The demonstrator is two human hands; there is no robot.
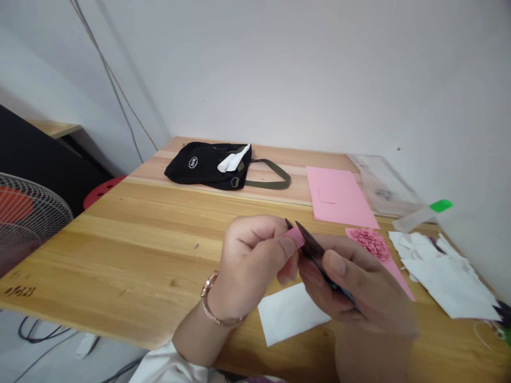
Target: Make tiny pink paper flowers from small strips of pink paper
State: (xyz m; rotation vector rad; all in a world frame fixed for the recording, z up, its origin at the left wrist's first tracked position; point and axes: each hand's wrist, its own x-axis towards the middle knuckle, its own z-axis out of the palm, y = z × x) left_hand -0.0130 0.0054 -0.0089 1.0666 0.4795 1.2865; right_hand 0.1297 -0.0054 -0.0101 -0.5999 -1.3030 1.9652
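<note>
The left hand (259, 255) pinches a small pink paper piece (294, 235) between thumb and fingers, above the near part of the desk (139, 239) and right of its middle; the right hand (359, 279) is closed around a pair of scissors (310, 242), blades pointing far and left, tips slightly parted beside the paper; whether the blades touch it cannot be told, and the handles are mostly hidden by the fingers.

The paper's right edge shows fine slits; it should be very light, limp and easily torn, with the narrow strips likely to bend first, so the uncut end, where thumb and fingers press, seems the sound place to hold it; the scissors should feel stiff and heavier, best gripped at the handles, away from the sharp edges.

Below the hands lies a white sheet (291, 316), partly covered from view by the right hand; farther right, a heap of pink shreds (371, 243) rests on a pink sheet (400, 281); beyond that lies larger pink paper (339, 197); white paper scraps (451, 284) lie at the right, and a black bag (207, 167) at the far side.
</note>
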